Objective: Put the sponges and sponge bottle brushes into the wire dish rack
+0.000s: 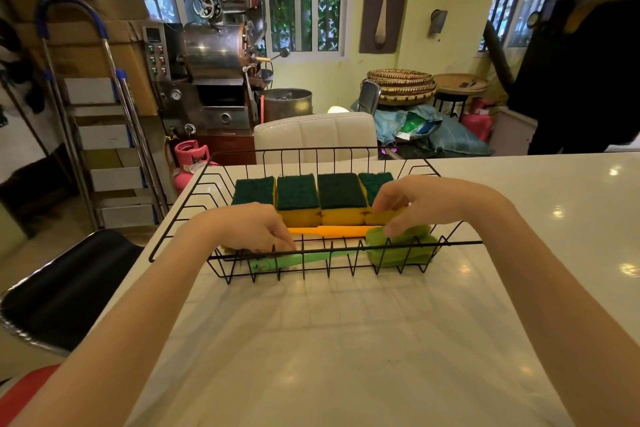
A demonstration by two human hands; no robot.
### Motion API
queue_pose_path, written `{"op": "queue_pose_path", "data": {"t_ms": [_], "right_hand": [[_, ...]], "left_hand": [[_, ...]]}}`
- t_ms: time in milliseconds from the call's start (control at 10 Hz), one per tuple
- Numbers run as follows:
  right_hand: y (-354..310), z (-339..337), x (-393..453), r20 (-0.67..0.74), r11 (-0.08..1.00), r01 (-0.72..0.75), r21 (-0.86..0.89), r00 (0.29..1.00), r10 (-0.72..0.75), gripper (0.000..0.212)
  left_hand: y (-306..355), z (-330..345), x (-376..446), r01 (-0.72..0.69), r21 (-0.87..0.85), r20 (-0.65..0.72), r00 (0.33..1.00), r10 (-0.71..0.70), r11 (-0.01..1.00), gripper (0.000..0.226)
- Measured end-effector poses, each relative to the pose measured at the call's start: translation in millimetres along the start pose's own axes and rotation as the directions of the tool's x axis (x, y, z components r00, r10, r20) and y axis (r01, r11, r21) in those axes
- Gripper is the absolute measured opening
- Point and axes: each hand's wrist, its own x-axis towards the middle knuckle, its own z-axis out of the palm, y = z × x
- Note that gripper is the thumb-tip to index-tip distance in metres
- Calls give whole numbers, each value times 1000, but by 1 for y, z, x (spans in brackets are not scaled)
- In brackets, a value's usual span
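Both hands are inside the wire dish rack (pixel 349 152): the left hand (pixel 249 229) curls over the handle end of the green bottle brush (pixel 398 248), fingertips pinching it near the rack's front left corner, while the right hand (pixel 415 204) rests with fingers bent on the brush's green sponge head near the front right corner, touching the rightmost sponge. Four sponges (pixel 341 199), dark green scourer up over yellow foam, stand in a row along the middle of the rack, each touching the next. Just in front of them lies the orange bottle brush (pixel 329 230), parallel to the green one, its head hidden. The step in hand looks like the seating of the last brush along the rack's front wall; nothing of the task's things shows outside the rack, so the job appears nearly done. The next move seems to call only for letting go and lifting both hands clear over the front wires without dragging the brush. The rack sits near the far left corner of the white worktop (pixel 346 340), whose near part is bare. Beyond the far edge stand a cream chair (pixel 315 135) and a pink gas cylinder (pixel 190 163), neither in the way.
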Motion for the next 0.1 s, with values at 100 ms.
{"op": "queue_pose_path", "data": {"t_ms": [100], "right_hand": [[-6, -13, -13, -155, 988, 97, 122, 985, -78, 26]], "left_hand": [[0, -2, -2, -20, -239, -94, 996, -3, 971, 23]]}}
